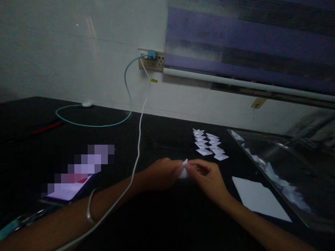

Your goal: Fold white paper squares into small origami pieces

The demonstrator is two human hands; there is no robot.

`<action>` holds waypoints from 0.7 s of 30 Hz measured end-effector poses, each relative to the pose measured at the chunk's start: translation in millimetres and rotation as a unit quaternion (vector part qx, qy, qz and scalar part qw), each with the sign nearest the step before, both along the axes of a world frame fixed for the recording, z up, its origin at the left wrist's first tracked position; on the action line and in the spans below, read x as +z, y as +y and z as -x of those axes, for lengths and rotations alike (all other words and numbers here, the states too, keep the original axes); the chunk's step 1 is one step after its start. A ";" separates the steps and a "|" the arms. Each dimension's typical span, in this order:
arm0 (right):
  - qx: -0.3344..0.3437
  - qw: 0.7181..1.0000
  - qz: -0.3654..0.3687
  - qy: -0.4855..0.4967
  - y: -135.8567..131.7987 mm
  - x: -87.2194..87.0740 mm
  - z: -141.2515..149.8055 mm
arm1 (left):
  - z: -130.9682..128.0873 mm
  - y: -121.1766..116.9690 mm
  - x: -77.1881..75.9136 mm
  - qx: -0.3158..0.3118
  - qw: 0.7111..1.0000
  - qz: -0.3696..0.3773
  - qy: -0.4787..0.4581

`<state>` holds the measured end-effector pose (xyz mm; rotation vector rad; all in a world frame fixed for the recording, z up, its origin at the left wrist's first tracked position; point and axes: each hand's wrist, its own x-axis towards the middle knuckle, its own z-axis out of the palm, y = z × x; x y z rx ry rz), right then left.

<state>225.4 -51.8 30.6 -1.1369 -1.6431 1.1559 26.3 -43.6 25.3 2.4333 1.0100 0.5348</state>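
Observation:
Between my two hands is a small piece of folded white paper point(184, 173), its pointed tip showing above the fingertips. My left hand point(166, 173) pinches it from the left, and my right hand point(206, 176) pinches it from the right with thumb and forefinger. Part of the paper is hidden behind the fingers. Just beyond the hands, folded white paper boats point(204, 152) stand in two rows on the dark counter point(162, 139). White paper sheets point(259, 197) lie to the right of my right forearm.
A sink point(295, 167) is at the right, with white paper pieces point(272, 174) along its near-left edge. A white cable point(139, 139) crosses over my left forearm from the wall socket point(154, 61). At the left lie a lit, blurred-out screen point(65, 190) and a teal cable point(96, 126).

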 end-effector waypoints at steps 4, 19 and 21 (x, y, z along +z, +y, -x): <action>0.058 0.997 0.030 0.034 1.2 2.3 -1.0 | 4.1 2.8 -2.9 -0.043 0.998 0.051 -0.019; 0.082 0.996 0.008 0.032 6.5 -2.1 -5.5 | 8.6 2.9 -2.3 -0.063 0.984 0.119 -0.114; 0.078 0.997 -0.001 0.025 5.1 -3.0 -4.5 | 6.4 0.4 1.7 -0.030 0.992 0.103 -0.063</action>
